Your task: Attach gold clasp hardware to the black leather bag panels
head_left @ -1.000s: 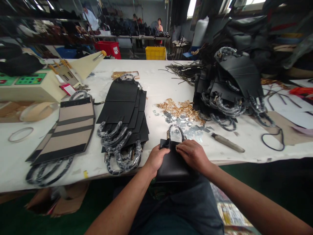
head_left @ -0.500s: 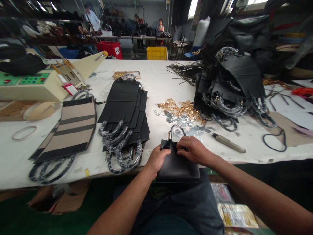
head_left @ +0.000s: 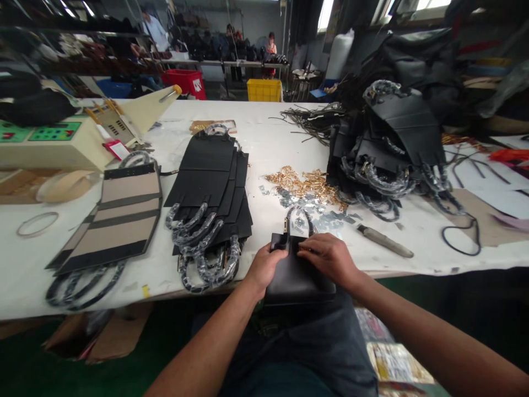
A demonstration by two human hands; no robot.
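A black leather handbag panel (head_left: 300, 284) rests across my lap at the table's front edge, its plastic-wrapped handle (head_left: 301, 212) standing up at the far side. My left hand (head_left: 264, 267) grips the panel's left top edge, thumb on the near face. At the right handle tab, my right hand (head_left: 328, 253) has its fingers pinched on a small gold fitting, mostly hidden by the fingers. Another gold fitting shows at the left foot of the handle. Beyond the panel lie a pile of gold metal fittings (head_left: 316, 184) and scattered thin silver plates (head_left: 295, 201).
A stack of black bag panels (head_left: 210, 171) lies left of me, with a beige-lined panel (head_left: 119, 212) farther left. Right are a wooden-handled tool (head_left: 384, 241) and a heap of black panels (head_left: 372, 149). A beige machine (head_left: 53, 143) stands at the left; people are in the background.
My right hand has shifted slightly on the handle tab, its fingers drawn closer together. The handle stands a little more upright. My left hand keeps its hold.
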